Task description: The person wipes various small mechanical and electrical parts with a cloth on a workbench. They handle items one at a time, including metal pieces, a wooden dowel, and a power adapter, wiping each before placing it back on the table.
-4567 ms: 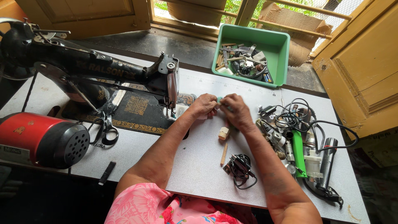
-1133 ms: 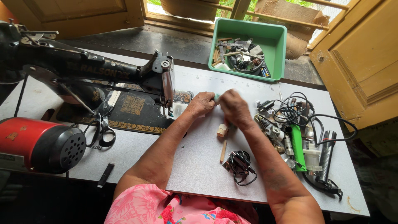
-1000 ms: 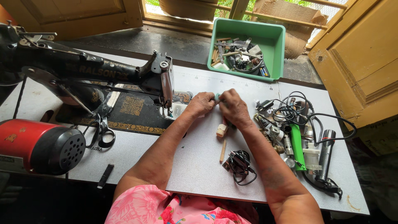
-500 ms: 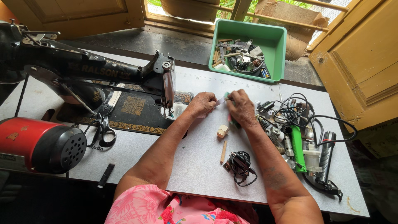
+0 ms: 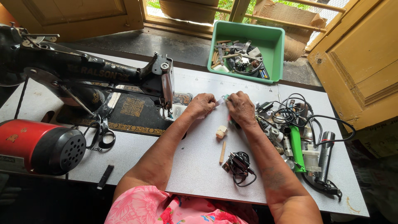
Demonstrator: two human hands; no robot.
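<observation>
My left hand (image 5: 202,105) and my right hand (image 5: 241,108) meet over the grey tabletop (image 5: 195,166), fingertips pinching a small pale strip (image 5: 220,100) between them. A dark object shows under my right palm. Just below the hands lie a small cream-coloured spool (image 5: 221,132) and a short wooden stick (image 5: 222,152). A small black part with a coiled black wire (image 5: 239,166) lies nearer to me.
A black sewing machine (image 5: 95,74) stands at the left, scissors (image 5: 101,132) beside its base and a red motor (image 5: 39,145) in front. A green bin (image 5: 273,41) of metal parts sits at the back. Cables, a green tool (image 5: 297,148) and a torch (image 5: 326,156) crowd the right.
The hands stay together at the same spot; my right hand has shifted slightly right and the pale strip now shows between the fingertips. The view has shifted a little.
</observation>
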